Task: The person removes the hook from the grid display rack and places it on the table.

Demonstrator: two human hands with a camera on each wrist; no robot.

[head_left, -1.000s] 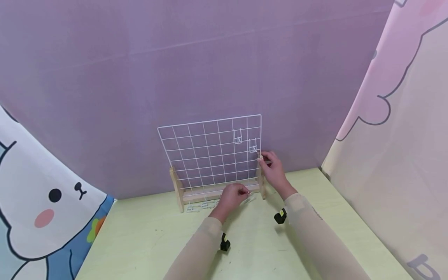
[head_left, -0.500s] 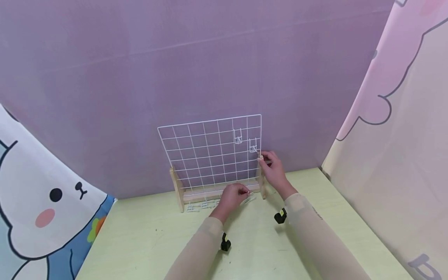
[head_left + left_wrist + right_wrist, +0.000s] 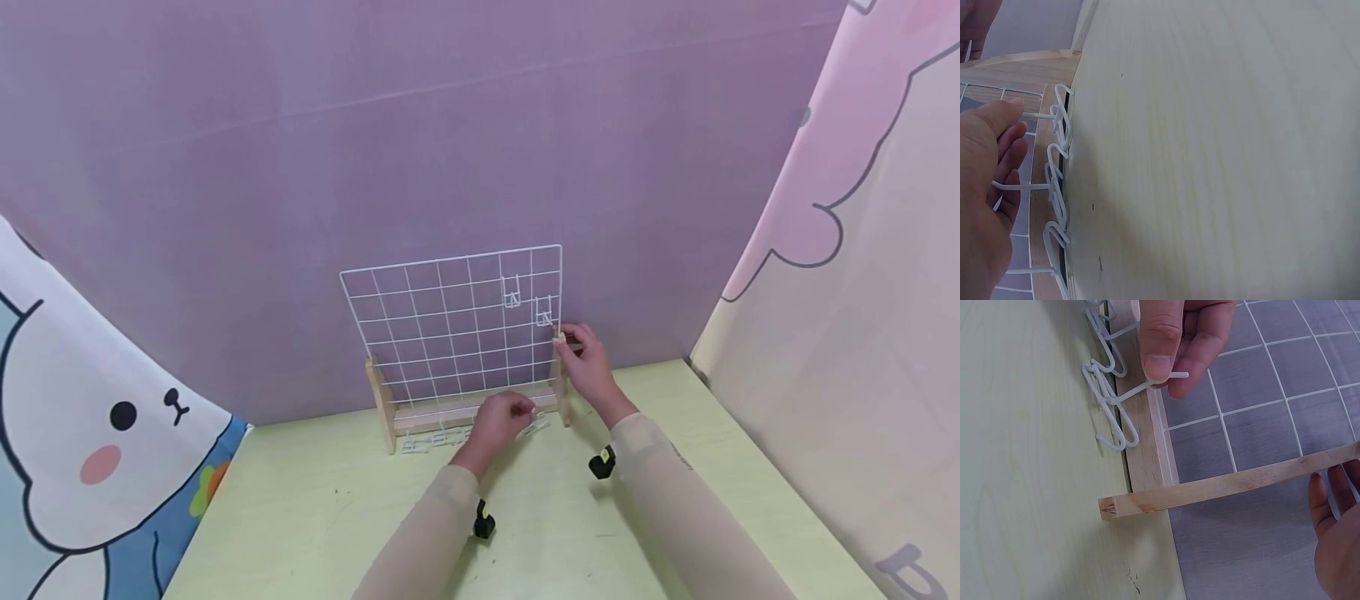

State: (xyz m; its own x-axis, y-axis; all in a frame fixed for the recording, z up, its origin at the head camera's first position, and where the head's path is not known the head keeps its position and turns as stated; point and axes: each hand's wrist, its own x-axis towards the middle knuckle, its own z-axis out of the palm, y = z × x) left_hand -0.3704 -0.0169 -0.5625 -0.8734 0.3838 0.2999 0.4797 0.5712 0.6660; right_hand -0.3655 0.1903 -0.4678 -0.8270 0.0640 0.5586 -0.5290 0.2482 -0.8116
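My left hand (image 3: 498,418) is low before the wire grid (image 3: 451,258). Thumb and fingers pinch the straight prong of a white wire hook (image 3: 1135,391), the end one of a row along the table by the stand's wooden base (image 3: 1142,434). My right hand (image 3: 591,373) grips the top of the stand's right wooden post (image 3: 1222,484), fingers behind it in the right wrist view. Two similar hooks hang on the grid, an upper hook (image 3: 512,297) and a lower hook (image 3: 544,317) near the right edge.
More white hooks (image 3: 1057,187) lie in front of the base, left of the pinched one. The pale wooden table (image 3: 300,500) reaches to a purple backdrop (image 3: 420,167). Printed cloths hang at both sides, a bear cloth (image 3: 67,400) on the left.
The head view has shifted very slightly. Both hands keep their places, the left on the hook and the right on the post.
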